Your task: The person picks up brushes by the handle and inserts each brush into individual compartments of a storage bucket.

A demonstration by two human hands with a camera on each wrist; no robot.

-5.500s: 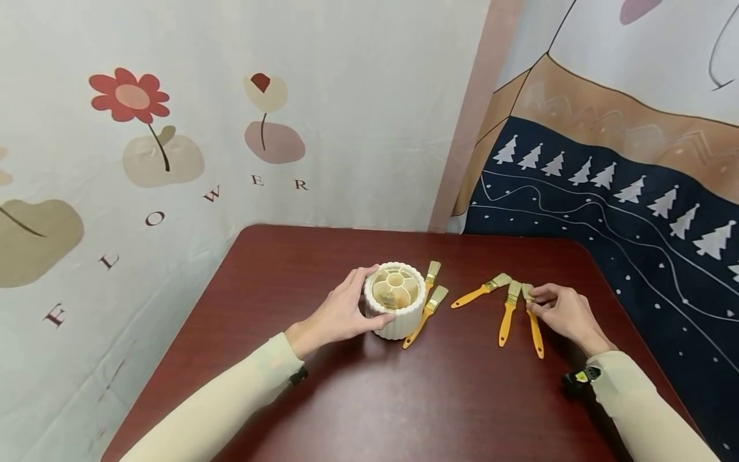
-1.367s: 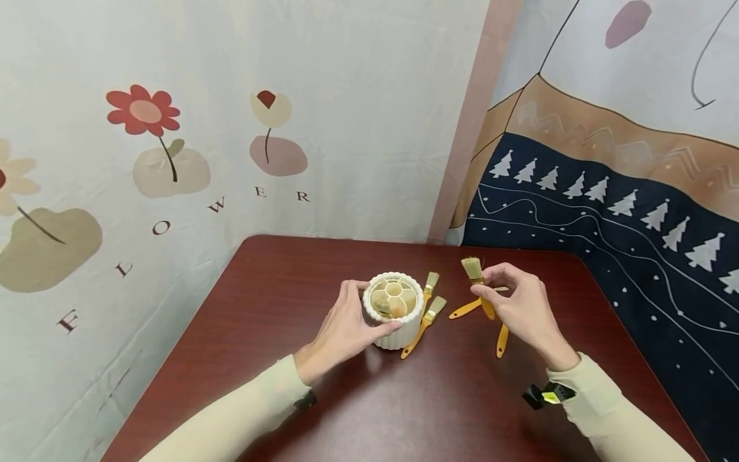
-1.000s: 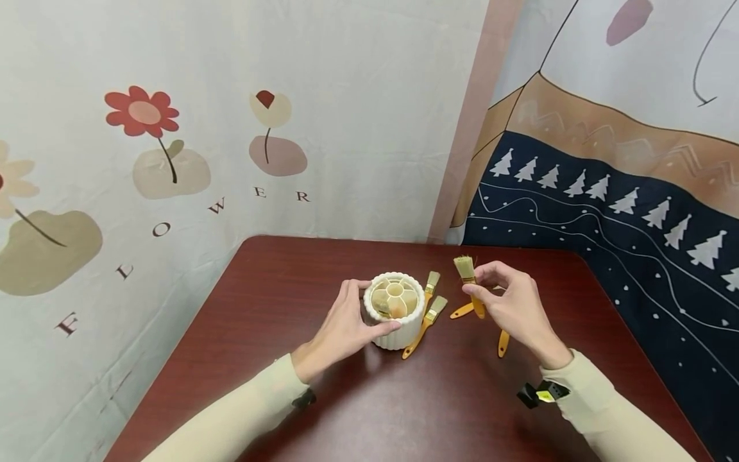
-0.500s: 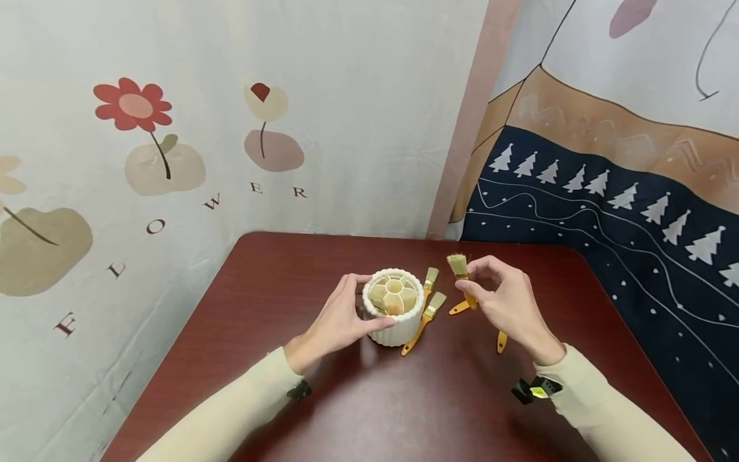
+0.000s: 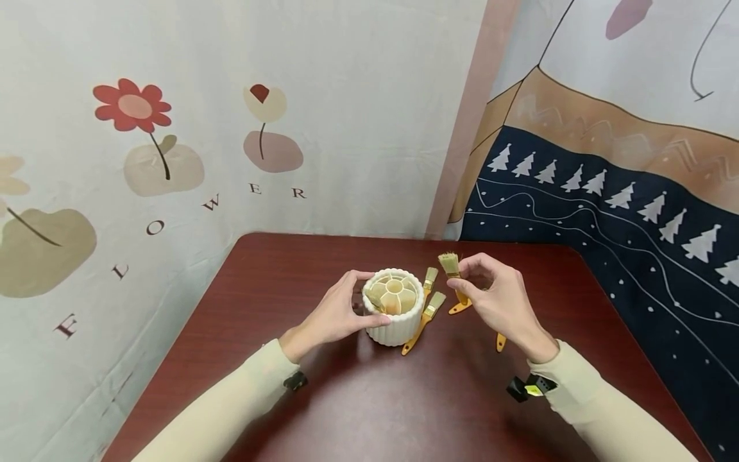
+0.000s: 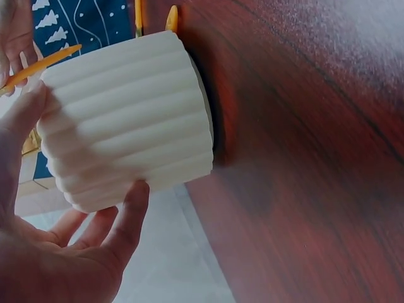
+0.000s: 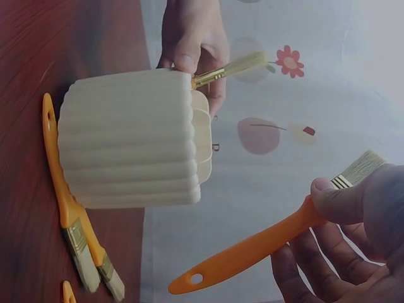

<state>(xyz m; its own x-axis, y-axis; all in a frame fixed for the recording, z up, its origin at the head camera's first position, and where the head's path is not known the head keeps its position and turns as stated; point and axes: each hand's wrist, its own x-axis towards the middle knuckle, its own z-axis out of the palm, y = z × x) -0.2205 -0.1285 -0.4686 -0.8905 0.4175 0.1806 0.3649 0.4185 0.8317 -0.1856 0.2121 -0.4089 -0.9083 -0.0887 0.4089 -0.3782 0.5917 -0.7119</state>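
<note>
My left hand [image 5: 326, 321] grips a white ribbed round holder [image 5: 395, 330], thumb at the near side of its rim and fingers round the far left. Its top is split into compartments round a central ring [image 5: 394, 288]. One paintbrush [image 7: 230, 68] stands in a compartment beside the left thumb, bristles up. Right of the holder, my right hand [image 5: 499, 298] pinches another paintbrush [image 7: 246, 252] near its metal band, raised above the table. Its bristles [image 5: 448, 264] point up and its orange handle hangs down.
Two paintbrushes lie against the holder's right side, the nearer brush [image 5: 424, 324] slanting toward me. Another brush handle [image 5: 460, 308] lies below the right hand, and one more handle [image 5: 500, 341] shows farther right. The dark red table [image 5: 392, 404] meets a printed curtain [image 5: 369, 128] behind.
My right hand has picked up the rightmost paintbrush and carried it left, closer to the holder. The left hand keeps its grip; the brush in the holder now sits slightly farther left.
</note>
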